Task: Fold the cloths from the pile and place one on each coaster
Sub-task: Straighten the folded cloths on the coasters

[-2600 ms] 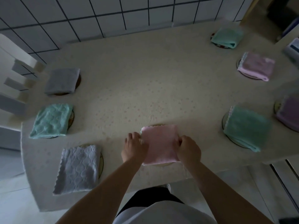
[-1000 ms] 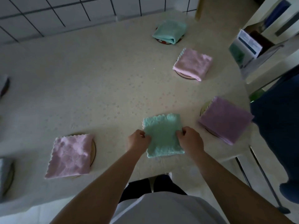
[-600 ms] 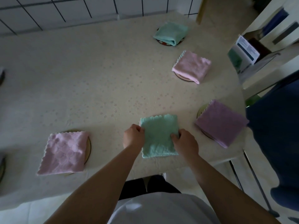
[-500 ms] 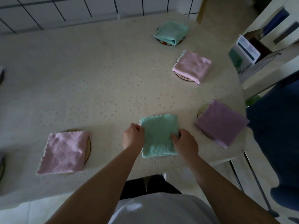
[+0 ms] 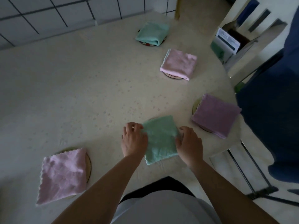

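Note:
A folded green cloth [image 5: 160,139] lies flat on the table near its front edge, and it hides almost all of its coaster. My left hand [image 5: 133,139] rests against the cloth's left edge and my right hand [image 5: 189,143] against its right edge. Both have their fingers loosened and spread. A folded pink cloth [image 5: 63,175] covers a coaster [image 5: 88,165] at the lower left. A purple cloth [image 5: 215,115], a far pink cloth [image 5: 179,63] and a far green cloth [image 5: 152,33] each sit on a coaster along the right side.
The cream table [image 5: 80,94] ends close to my body and curves off at the right. A dark blue garment [image 5: 271,110] and a metal frame [image 5: 242,167] stand just beyond that edge. A tiled wall [image 5: 48,16] runs behind.
My hands went from the pink cloth to the green one on its right. They held its sides with closed fingers, and now the fingers have loosened and spread.

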